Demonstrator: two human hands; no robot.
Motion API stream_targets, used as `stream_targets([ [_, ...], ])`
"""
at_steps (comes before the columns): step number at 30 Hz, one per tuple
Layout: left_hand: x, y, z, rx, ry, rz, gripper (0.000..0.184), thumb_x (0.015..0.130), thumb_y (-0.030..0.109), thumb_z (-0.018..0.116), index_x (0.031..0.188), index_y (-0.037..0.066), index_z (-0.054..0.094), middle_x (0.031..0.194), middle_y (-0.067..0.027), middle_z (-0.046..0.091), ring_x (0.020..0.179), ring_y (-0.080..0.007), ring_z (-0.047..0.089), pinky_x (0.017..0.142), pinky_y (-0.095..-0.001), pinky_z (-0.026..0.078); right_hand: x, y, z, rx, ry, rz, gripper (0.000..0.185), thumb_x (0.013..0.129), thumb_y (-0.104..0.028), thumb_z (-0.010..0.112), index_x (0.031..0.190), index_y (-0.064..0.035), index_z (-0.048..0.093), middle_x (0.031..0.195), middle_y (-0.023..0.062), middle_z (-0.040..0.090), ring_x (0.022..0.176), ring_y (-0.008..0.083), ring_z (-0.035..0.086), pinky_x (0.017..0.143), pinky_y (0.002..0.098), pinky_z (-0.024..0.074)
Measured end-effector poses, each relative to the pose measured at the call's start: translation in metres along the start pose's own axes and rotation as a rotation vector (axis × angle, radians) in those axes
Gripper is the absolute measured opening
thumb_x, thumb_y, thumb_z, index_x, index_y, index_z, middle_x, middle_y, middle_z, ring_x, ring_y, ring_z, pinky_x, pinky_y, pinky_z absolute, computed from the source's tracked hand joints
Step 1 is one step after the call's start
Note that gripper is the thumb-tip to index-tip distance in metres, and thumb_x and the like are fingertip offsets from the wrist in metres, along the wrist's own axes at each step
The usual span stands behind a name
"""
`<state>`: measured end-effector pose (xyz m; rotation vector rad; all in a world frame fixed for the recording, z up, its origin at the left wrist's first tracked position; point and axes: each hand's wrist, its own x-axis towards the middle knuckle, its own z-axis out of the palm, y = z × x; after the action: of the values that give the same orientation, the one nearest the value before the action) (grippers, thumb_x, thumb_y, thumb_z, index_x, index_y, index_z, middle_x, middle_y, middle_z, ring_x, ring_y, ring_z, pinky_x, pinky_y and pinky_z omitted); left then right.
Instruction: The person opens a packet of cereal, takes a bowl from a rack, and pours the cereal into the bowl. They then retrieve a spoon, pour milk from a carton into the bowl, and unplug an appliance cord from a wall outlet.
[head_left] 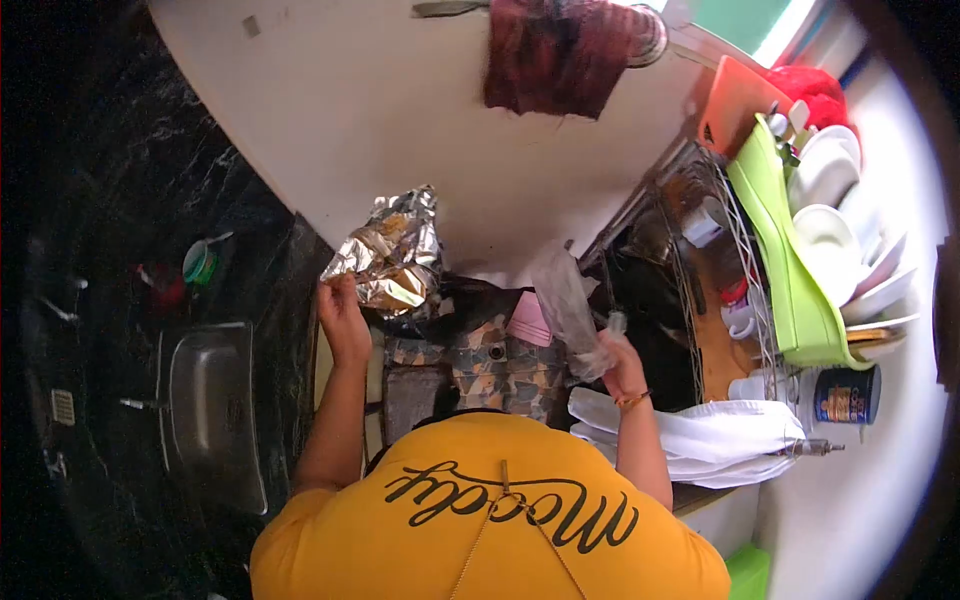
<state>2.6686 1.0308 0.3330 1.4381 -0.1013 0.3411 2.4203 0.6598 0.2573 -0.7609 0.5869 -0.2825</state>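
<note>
My left hand is closed on the lower left edge of a crumpled sheet of aluminium foil, held up in front of me. Brownish patches show on the foil's face; whether they are food or reflections I cannot tell. On the other side, my right hand grips a thin, translucent plastic bag that hangs loosely and looks crumpled. A pink piece with pale stripes shows between the hands, in front of camouflage-patterned clothing. Foil and bag are apart.
At left a dark marbled counter holds a sink and a small green container. A wire rack and a green dish basket with plates stand at right. White cloth lies by my right forearm. A dark red cloth hangs ahead.
</note>
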Motion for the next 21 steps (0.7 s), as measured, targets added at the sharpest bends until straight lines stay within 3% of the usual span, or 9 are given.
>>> stream_targets([
  [2, 0.004, -0.002, -0.020, 0.092, 0.064, 0.021, 0.018, 0.098, 0.019, 0.053, 0.095, 0.002, 0.053, 0.093, -0.0030, 0.054, 0.088, -0.0127, 0.050, 0.084, -0.0295, 0.041, 0.012, 0.027, -0.022, -0.442, -0.121, -0.008, 0.029, 0.085, -0.007, 0.061, 0.114, -0.0035, 0.058, 0.102, 0.0058, 0.064, 0.095, 0.0174, 0.061, 0.084, 0.0303, 0.0481],
  [6, 0.011, -0.007, -0.068, 0.132, 0.188, 0.095, 0.016, 0.098, 0.016, 0.053, 0.095, 0.001, 0.051, 0.092, -0.0035, 0.053, 0.088, -0.0127, 0.047, 0.085, -0.0293, 0.040, 0.027, 0.057, -0.011, -0.883, -0.154, 0.173, 0.032, 0.079, -0.014, 0.067, 0.109, -0.0036, 0.063, 0.102, 0.0034, 0.065, 0.097, 0.0165, 0.061, 0.083, 0.0284, 0.0479],
  [8, 0.006, 0.008, -0.081, 0.204, 0.228, 0.080, 0.015, 0.098, 0.015, 0.052, 0.095, 0.001, 0.051, 0.091, -0.0031, 0.051, 0.087, -0.0125, 0.046, 0.084, -0.0289, 0.039, 0.045, 0.071, 0.002, -0.978, -0.227, 0.102, 0.031, 0.078, -0.016, 0.068, 0.107, -0.0049, 0.065, 0.101, 0.0074, 0.067, 0.092, 0.0236, 0.062, 0.080, 0.0329, 0.0493],
  [10, 0.002, 0.007, -0.096, 0.299, 0.264, 0.104, 0.015, 0.098, 0.016, 0.051, 0.095, 0.001, 0.051, 0.089, -0.0027, 0.051, 0.086, -0.0124, 0.046, 0.083, -0.0287, 0.039, 0.068, 0.079, 0.029, -1.488, -0.484, -0.185, 0.024, 0.079, -0.021, 0.066, 0.097, -0.0043, 0.069, 0.101, 0.0154, 0.067, 0.091, 0.0327, 0.063, 0.081, 0.0367, 0.0485],
  [14, -0.010, 0.008, -0.131, 0.362, 0.349, 0.057, 0.017, 0.099, 0.020, 0.051, 0.097, 0.002, 0.050, 0.095, -0.0030, 0.050, 0.085, -0.0134, 0.047, 0.082, -0.0283, 0.040, 0.129, 0.125, 0.076, -1.695, -0.556, -0.402, 0.029, 0.076, -0.031, 0.068, 0.087, -0.0045, 0.071, 0.103, 0.0191, 0.064, 0.091, 0.0398, 0.060, 0.083, 0.0421, 0.0479],
  [16, -0.013, 0.031, -0.132, -0.280, 0.486, -0.145, 0.018, 0.100, 0.022, 0.048, 0.103, 0.004, 0.048, 0.097, -0.0035, 0.049, 0.085, -0.0138, 0.048, 0.079, -0.0291, 0.043, 0.148, 0.132, 0.122, -2.016, -0.568, -0.585, 0.037, 0.077, -0.034, 0.069, 0.100, -0.0056, 0.069, 0.107, 0.0225, 0.063, 0.102, 0.0405, 0.059, 0.084, 0.0448, 0.0494],
  [17, -0.012, -0.015, -0.182, -0.313, 0.449, -0.109, 0.020, 0.102, 0.024, 0.044, 0.111, 0.007, 0.047, 0.102, -0.0045, 0.052, 0.090, -0.0157, 0.053, 0.078, -0.0325, 0.048, 0.153, 0.131, 0.149, -2.003, -0.602, -0.594, 0.037, 0.077, -0.034, 0.069, 0.100, -0.0056, 0.069, 0.107, 0.0225, 0.063, 0.102, 0.0405, 0.059, 0.084, 0.0448, 0.0494],
  [19, -0.012, -0.022, -0.205, -0.401, 0.478, -0.151, 0.021, 0.102, 0.025, 0.043, 0.113, 0.007, 0.047, 0.106, -0.0049, 0.053, 0.094, -0.0171, 0.054, 0.080, -0.0341, 0.049, 0.160, 0.131, 0.200, -2.015, -0.555, -0.214, 0.041, 0.076, -0.033, 0.072, 0.107, -0.0064, 0.065, 0.108, 0.0220, 0.063, 0.103, 0.0407, 0.058, 0.085, 0.0449, 0.0492],
  [21, -0.010, -0.012, -0.213, -0.558, 0.545, -0.260, 0.025, 0.102, 0.025, 0.042, 0.118, 0.007, 0.049, 0.117, -0.0066, 0.055, 0.107, -0.0216, 0.056, 0.088, -0.0388, 0.051, 0.217, 0.171, 0.193, -1.924, -0.575, -0.198, 0.046, 0.074, -0.031, 0.074, 0.110, -0.0053, 0.063, 0.109, 0.0219, 0.062, 0.102, 0.0402, 0.059, 0.085, 0.0447, 0.0489],
])
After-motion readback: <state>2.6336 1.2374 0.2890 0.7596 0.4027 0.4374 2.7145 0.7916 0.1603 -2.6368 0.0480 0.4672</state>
